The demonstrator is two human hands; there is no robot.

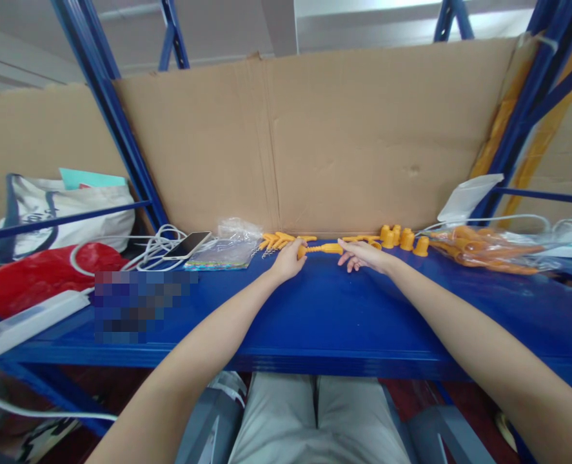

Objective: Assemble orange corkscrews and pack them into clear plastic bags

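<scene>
- Two hands meet at the back of the blue bench (324,309), one at each end of a slim orange plastic rod (323,248) that lies flat and crosswise on the surface, just in front of the cardboard wall (344,142).
- Left hand (289,259): fingers curled around the rod's left end, thumb on top, gripping it.
- Right hand (363,256): fingers stretched and loose, tips resting on the bench just beside the rod's right end; I cannot tell whether it actually pinches the rod.
- The rod looks smooth and glossy, with a ribbed or threaded stretch near the left hand and a plainer, thicker stretch toward the right.
- Behind the left hand sits a loose heap of similar orange sticks (278,240), lying at mixed angles.
- Right of the hands stand several small orange cones (404,238), upright, blunt-topped, clustered close together.
- Farther right, a crinkled clear plastic bag (489,248) holds more orange pieces.
- To the left lie a shiny patterned packet (222,253), a phone (187,245) resting on white cables (153,248), and a red bag (39,277).
- The bench is painted metal, smooth and slightly reflective; the wall is creased brown cardboard.
</scene>
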